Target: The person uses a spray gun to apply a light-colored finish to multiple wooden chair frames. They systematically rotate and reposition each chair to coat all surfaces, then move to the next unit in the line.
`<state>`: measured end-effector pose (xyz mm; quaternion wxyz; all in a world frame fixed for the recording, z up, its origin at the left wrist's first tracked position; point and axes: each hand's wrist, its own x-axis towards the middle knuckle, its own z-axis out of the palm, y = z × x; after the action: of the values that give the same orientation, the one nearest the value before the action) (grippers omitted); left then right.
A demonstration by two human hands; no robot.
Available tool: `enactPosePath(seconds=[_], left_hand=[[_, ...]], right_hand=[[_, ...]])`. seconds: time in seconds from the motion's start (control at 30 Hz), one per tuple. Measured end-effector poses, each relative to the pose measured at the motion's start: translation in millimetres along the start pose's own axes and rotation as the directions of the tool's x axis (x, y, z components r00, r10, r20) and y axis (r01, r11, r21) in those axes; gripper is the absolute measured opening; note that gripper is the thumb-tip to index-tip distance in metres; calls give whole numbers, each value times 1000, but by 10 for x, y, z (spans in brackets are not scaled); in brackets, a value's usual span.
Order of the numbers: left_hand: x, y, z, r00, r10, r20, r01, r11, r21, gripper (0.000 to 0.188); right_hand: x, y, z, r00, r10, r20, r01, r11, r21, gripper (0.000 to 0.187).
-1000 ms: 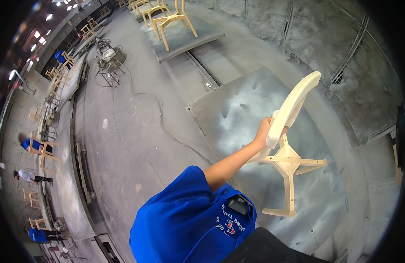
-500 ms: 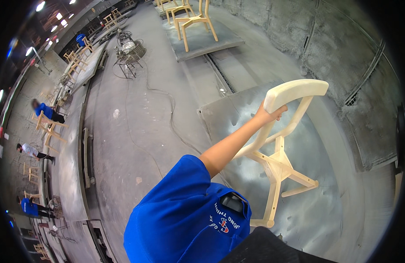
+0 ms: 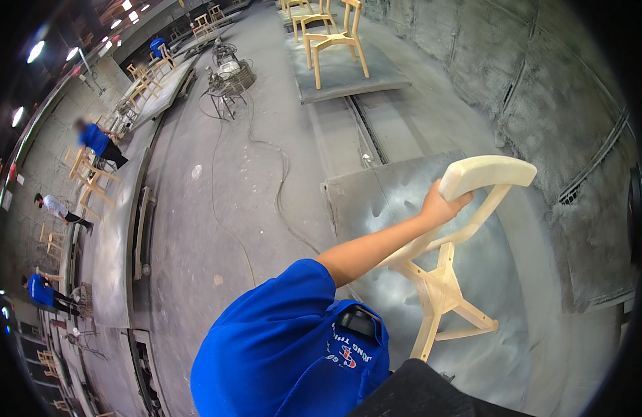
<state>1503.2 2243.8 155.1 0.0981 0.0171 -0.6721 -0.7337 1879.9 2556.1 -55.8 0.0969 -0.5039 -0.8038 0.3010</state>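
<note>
A pale, unpainted wooden chair frame (image 3: 440,288) without a seat stands on a grey metal-topped platform (image 3: 356,201) at the right. Its curved backrest (image 3: 489,172) rises toward me. My left hand (image 3: 442,207) is closed around the left back post, just under the end of that backrest. The bare left forearm reaches across from a blue short sleeve. Crossed rails with dark screw holes show at the frame's middle. My torso and a dark shape at the lower edge cover its nearest leg. My right hand is out of the picture.
Another platform (image 3: 349,87) with similar chair frames (image 3: 338,38) stands farther ahead. A hose (image 3: 285,174) runs along the floor from spray equipment (image 3: 228,76). A grey wall (image 3: 543,90) bounds the right. Several people work among chairs along the left, one in blue (image 3: 95,139).
The view has shifted, so chair, platform and surroundings sit lower and mostly farther right. My left hand keeps its hold on the chair's post. The blue-clad person at left has changed posture slightly.
</note>
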Motion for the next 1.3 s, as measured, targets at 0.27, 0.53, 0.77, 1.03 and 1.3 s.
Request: enactPosePath(seconds=[0.27, 0.53, 0.77, 1.03, 1.3], left_hand=[[7, -60, 25, 955, 286, -74, -281, 957, 68, 33], [82, 98, 78, 998, 50, -27, -44, 984, 174, 37], [280, 75, 311, 1000, -18, 0, 17, 969, 245, 39], [378, 65, 424, 999, -41, 5, 38, 961, 274, 42], [380, 18, 238, 983, -57, 175, 2, 954, 300, 61]], right_hand=[[62, -765, 290, 902, -420, 99, 423, 906, -11, 54], [-19, -1100, 473, 822, -553, 135, 557, 830, 9, 51], [4, -1050, 442, 809, -572, 136, 577, 817, 7, 48], [-4, -1035, 433, 805, -584, 99, 587, 809, 0, 46], [91, -933, 421, 743, -666, 59, 668, 744, -24, 45]])
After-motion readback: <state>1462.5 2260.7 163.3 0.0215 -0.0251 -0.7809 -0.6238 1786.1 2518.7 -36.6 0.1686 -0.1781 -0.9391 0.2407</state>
